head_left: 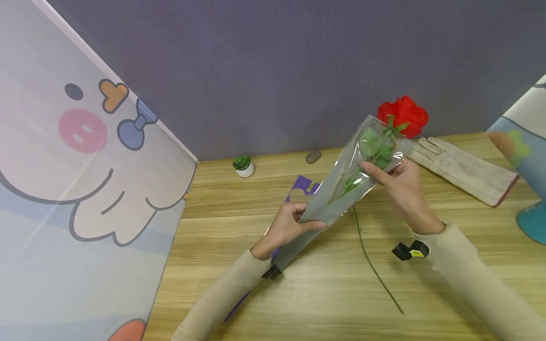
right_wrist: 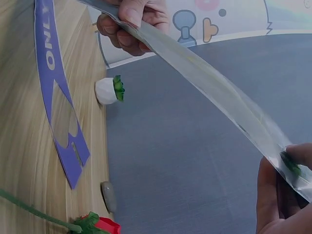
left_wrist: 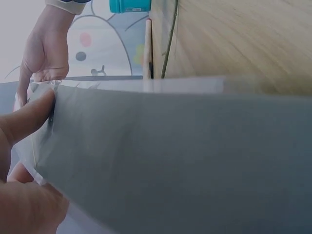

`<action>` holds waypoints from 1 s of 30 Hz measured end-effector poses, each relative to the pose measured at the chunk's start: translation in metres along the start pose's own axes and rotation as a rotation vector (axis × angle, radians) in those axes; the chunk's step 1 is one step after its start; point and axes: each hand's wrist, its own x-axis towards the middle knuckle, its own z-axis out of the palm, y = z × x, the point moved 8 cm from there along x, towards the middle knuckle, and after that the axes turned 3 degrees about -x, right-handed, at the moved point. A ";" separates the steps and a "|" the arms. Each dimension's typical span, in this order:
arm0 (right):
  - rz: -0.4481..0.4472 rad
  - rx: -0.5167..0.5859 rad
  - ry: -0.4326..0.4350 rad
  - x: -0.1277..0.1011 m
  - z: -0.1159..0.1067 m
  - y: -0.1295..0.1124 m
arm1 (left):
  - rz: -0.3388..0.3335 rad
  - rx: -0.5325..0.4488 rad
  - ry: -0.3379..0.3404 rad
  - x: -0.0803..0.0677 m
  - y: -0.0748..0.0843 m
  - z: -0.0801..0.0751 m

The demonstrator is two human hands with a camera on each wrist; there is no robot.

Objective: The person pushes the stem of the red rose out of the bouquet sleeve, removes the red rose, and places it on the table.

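A long flower sleeve, clear in front with a grey backing, slants up to the right above the table. Inside it are a rose's green leaves, and the red bloom sticks out past the top. My left hand grips the sleeve's lower half, thumb across the front. Nearer the top, my right hand pinches the sleeve between thumb and fingers. Beneath lies a second rose's stem; its red bloom shows in the right wrist view, but the sleeve hides it from the head view.
Partly under the sleeve lies a purple strip lettered "ONLY" with a cut-out. A small potted plant and a stone sit along the back edge. Cloth gloves lie at the right, with a teal object beyond.
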 end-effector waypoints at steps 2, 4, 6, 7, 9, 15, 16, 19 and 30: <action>-0.018 0.009 0.000 0.000 0.000 0.000 | -0.006 0.000 0.009 0.000 -0.001 0.000; -0.030 0.017 0.002 0.000 0.000 0.001 | -0.013 0.010 0.014 -0.001 -0.001 0.001; -0.039 0.023 -0.004 0.001 0.001 0.002 | -0.019 0.024 0.015 -0.001 -0.001 0.001; -0.033 0.014 -0.007 0.000 0.001 0.003 | -0.019 0.033 0.016 -0.001 -0.001 0.001; -0.004 -0.036 -0.007 0.000 0.000 0.006 | -0.012 0.051 0.022 -0.001 -0.001 0.001; 0.065 -0.122 -0.011 -0.001 -0.001 0.015 | -0.003 0.041 0.043 0.001 -0.003 0.001; 0.066 -0.117 -0.014 -0.001 0.000 0.016 | -0.003 0.037 0.044 0.001 -0.003 0.002; 0.064 -0.117 -0.023 0.000 0.002 0.018 | 0.006 0.040 0.052 0.002 -0.003 0.002; 0.098 -0.290 -0.035 0.000 0.004 0.025 | 0.045 0.073 0.080 0.005 -0.001 0.003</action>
